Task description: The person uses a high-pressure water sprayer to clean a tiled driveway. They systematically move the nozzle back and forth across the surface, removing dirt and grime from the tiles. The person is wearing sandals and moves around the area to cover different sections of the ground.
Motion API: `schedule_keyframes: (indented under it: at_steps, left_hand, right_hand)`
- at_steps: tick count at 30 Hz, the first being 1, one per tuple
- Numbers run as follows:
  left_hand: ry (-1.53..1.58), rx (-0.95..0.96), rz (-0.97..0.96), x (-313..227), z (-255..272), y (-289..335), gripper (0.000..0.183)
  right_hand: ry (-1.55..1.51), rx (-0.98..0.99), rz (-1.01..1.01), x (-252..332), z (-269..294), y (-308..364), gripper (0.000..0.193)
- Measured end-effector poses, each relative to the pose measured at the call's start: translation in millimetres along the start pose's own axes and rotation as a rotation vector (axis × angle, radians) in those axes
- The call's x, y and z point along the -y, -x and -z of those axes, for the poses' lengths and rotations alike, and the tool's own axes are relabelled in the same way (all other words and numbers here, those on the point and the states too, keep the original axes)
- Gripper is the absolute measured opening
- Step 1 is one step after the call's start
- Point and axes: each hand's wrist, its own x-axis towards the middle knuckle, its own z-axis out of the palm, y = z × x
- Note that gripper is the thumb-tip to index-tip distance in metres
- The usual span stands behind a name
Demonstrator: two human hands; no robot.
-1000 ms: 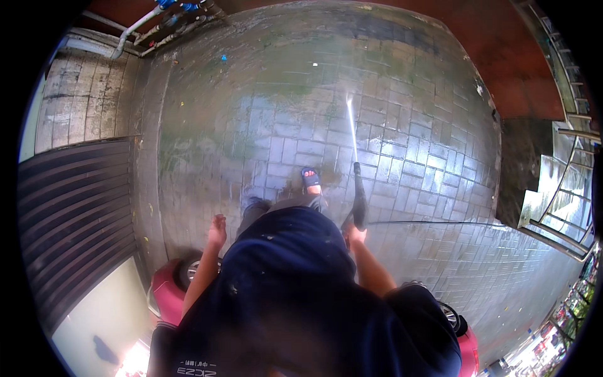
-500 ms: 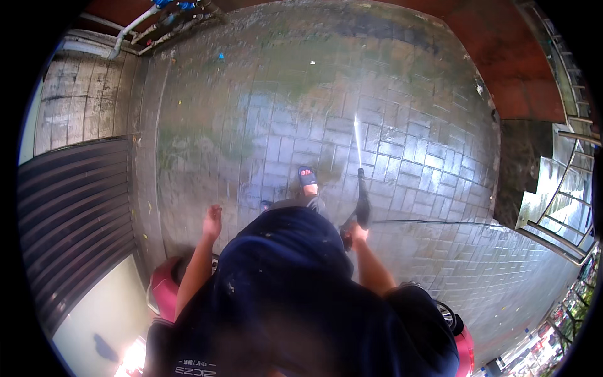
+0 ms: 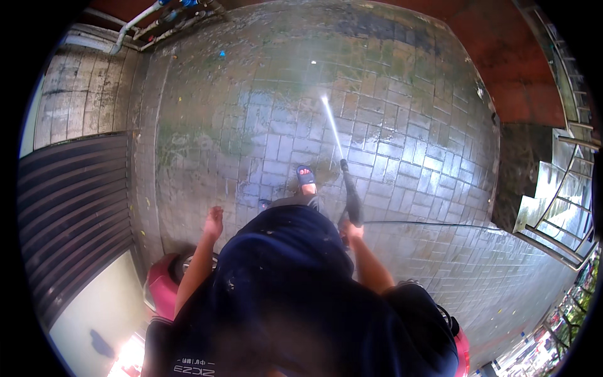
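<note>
My right hand (image 3: 353,232) is wrapped round the grip of a black pressure washer gun (image 3: 352,200). Its nozzle points ahead and slightly left, and a thin white water jet (image 3: 332,122) shoots from it toward the wet paving (image 3: 389,125). A dark hose (image 3: 427,223) runs off to the right from the gun's grip. My left hand (image 3: 214,222) hangs at my left side, loosely curled with nothing in it. Below the gun's left side, my foot in a dark slide sandal (image 3: 306,176) stands on the bricks; the other sandal mostly hides behind my dark clothing.
A dark slatted shutter (image 3: 75,213) borders the left. Pipes (image 3: 135,26) run along the far left corner. Steps with metal railings (image 3: 556,239) and a reddish wall (image 3: 515,69) stand at right. Part of a red vehicle (image 3: 164,283) shows behind me. Small litter (image 3: 222,54) lies ahead.
The gun's nozzle has swung left, and the water jet now strikes farther left and a little farther ahead. My left hand and foot have hardly moved.
</note>
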Motion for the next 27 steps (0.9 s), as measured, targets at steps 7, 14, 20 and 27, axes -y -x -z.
schedule_keyframes:
  at_steps: [7, 14, 20, 27]
  left_hand:
    - [0.027, -0.006, -0.019, 9.6, -19.7, 3.4, 0.029]
    - [0.018, -0.025, -0.032, 14.6, -34.4, 14.2, 0.027]
    - [0.015, -0.022, -0.021, 35.1, -41.3, 20.5, 0.026]
    - [0.085, -0.026, -0.005, 16.8, -54.6, 24.0, 0.028]
  right_hand:
    - [-0.02, 0.058, -0.095, 7.6, 19.7, -4.0, 0.012]
    - [-0.009, 0.029, -0.068, -0.5, 37.6, -17.2, 0.01]
    - [-0.017, 0.094, -0.129, 12.8, 37.1, -9.2, 0.01]
    - [-0.055, 0.089, -0.108, 6.2, 53.0, -25.6, 0.009]
